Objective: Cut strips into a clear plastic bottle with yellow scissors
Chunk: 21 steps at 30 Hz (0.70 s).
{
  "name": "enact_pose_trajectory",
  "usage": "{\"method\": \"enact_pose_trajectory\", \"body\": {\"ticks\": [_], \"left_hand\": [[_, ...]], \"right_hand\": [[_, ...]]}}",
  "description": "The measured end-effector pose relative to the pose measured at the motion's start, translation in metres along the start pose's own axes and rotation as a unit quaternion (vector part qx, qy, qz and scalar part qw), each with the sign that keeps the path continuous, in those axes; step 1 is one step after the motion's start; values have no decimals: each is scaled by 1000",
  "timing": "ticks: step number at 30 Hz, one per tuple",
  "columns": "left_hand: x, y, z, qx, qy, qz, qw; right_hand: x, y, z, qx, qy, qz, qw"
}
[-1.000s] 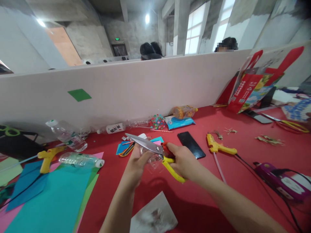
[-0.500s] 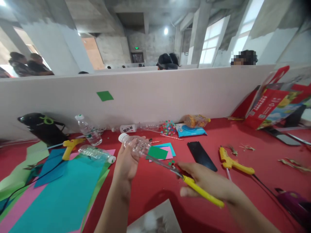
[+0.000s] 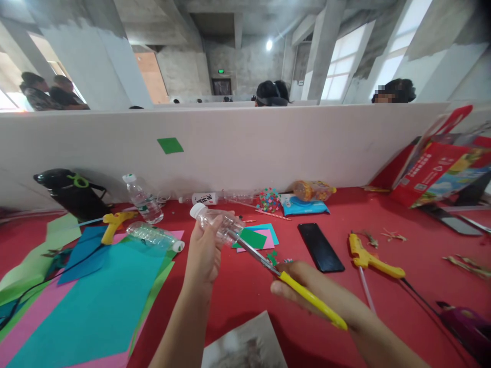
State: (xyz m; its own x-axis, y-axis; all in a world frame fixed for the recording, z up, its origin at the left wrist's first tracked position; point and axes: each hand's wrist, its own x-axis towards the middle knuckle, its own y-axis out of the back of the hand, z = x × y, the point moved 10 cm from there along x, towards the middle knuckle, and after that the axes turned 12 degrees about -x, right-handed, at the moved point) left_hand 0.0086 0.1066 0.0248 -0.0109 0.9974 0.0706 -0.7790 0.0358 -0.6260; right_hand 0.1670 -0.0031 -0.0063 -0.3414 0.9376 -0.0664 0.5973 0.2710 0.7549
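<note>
My left hand [image 3: 203, 250] is wrapped round a clear plastic bottle [image 3: 230, 221], which lies tilted in the air with its white cap toward the upper left. In my right hand [image 3: 326, 283] are scissors with a yellow handle [image 3: 312, 299]. Their metal blades reach the right end of the bottle, and the tips show at or inside the clear plastic. Whether the blades are cutting there I cannot tell. Beneath the bottle, small green, pink and blue paper sheets [image 3: 255, 239] lie on the red table [image 3: 245, 301].
Left are large coloured sheets [image 3: 103, 301], a yellow glue gun [image 3: 111, 227], bottles [image 3: 153, 236] and a black flask [image 3: 72, 194]. Right are a phone [image 3: 321, 248], another glue gun [image 3: 370, 258] and a red bag [image 3: 425, 171]. A white partition [image 3: 230, 153] stands behind. People are beyond it.
The scissors and my right hand have shifted slightly left, the blades further over the bottle's end. My left fingers sit more visibly over the bottle. The whole view has shifted slightly.
</note>
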Motion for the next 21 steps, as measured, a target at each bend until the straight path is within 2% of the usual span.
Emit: {"method": "enact_pose_trajectory", "body": {"ticks": [3, 8, 12, 18, 21], "left_hand": [[-2, -2, 1, 8, 1, -3, 1000], [-4, 1, 2, 29, 7, 24, 999], [-3, -3, 2, 29, -4, -2, 1000], [-1, 2, 4, 34, -3, 15, 999], [0, 1, 5, 32, -9, 5, 999]], "right_hand": [[-1, -1, 0, 11, -11, -13, 1000], [-1, -1, 1, 17, -18, -18, 1000], [-1, -3, 2, 1, -19, -13, 1000], [1, -3, 3, -9, -19, -4, 1000], [0, -3, 3, -11, -18, -4, 1000]]}}
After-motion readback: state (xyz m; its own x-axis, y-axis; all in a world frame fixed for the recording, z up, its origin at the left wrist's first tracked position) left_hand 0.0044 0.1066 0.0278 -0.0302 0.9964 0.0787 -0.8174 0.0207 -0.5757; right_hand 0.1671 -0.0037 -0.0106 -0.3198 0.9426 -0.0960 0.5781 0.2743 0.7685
